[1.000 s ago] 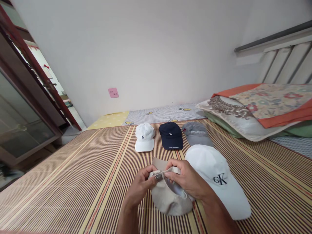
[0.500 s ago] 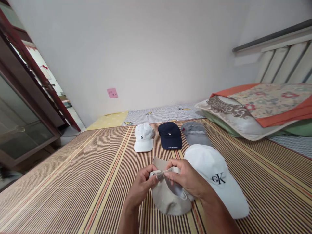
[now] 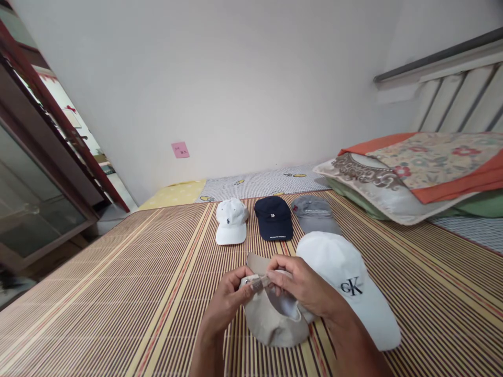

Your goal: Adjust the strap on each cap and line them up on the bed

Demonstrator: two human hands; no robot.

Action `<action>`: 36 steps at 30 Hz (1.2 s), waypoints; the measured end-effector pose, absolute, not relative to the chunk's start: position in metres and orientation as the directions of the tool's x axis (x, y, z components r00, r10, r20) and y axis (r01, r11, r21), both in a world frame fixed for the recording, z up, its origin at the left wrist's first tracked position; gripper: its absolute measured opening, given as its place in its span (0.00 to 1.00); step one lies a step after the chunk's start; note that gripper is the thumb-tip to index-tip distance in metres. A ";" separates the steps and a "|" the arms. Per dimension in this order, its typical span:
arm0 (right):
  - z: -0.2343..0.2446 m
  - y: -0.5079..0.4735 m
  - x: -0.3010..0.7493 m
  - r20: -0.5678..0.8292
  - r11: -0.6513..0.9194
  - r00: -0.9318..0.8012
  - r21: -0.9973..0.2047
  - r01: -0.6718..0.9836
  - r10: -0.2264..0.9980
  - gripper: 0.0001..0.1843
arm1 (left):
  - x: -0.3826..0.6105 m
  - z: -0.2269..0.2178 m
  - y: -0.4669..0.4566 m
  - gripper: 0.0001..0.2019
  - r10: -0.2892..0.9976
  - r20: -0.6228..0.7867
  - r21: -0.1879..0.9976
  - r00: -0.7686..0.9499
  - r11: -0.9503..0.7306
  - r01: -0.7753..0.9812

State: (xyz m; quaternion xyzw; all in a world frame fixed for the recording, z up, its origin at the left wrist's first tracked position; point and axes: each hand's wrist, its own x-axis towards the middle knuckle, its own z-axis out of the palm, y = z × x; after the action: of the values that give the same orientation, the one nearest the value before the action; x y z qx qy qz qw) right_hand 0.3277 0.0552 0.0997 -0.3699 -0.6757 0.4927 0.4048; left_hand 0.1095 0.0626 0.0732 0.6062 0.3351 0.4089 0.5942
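Observation:
A beige baseball cap [image 3: 273, 324] is held between my two hands over the striped mat, its back strap side toward me and its brim pointing away. My left hand [image 3: 226, 296] pinches the left part of the strap, close to a small metal fastener. On the other side, my right hand [image 3: 301, 283] grips the strap's right part between thumb and fingers. The cap's pale inside shows through the opening below the strap. Just right of my right hand lies a large white cap [image 3: 334, 259] with black CK-style letters, partly behind my forearm.
Beyond my hands stand a small white cap [image 3: 231, 217], a navy cap [image 3: 273, 214] and a grey cap [image 3: 314, 212] in a row on the bamboo mat [image 3: 118, 293]. Pillows [image 3: 416, 178] are piled at the right by a radiator [image 3: 463, 99]. A pink note [image 3: 179, 150] sticks to the wall.
My right thumb and fingers have shifted slightly along the strap, and more of the strap now shows between my hands. The other caps have stayed in place.

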 end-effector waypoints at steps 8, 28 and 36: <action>0.099 0.057 0.329 0.195 0.264 -0.401 -0.957 0.123 0.895 0.11 | 0.110 0.073 0.062 0.22 0.883 0.071 0.997 0.464 -0.051 -0.056; 0.098 0.055 0.333 0.162 0.261 -0.484 -0.954 0.146 0.860 0.14 | 0.114 0.080 0.061 0.21 0.881 0.041 0.999 0.472 -0.023 -0.044; 0.101 0.051 0.333 0.122 0.219 -0.502 -0.966 0.140 0.856 0.14 | 0.112 0.080 0.059 0.21 0.865 0.038 0.999 0.501 -0.030 -0.024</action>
State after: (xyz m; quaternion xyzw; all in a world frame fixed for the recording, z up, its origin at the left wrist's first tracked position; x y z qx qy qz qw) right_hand 0.3327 0.0510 0.1012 -0.3566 -0.6983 0.5131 0.3492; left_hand 0.1119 0.0590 0.0799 0.6174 0.3404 0.3657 0.6076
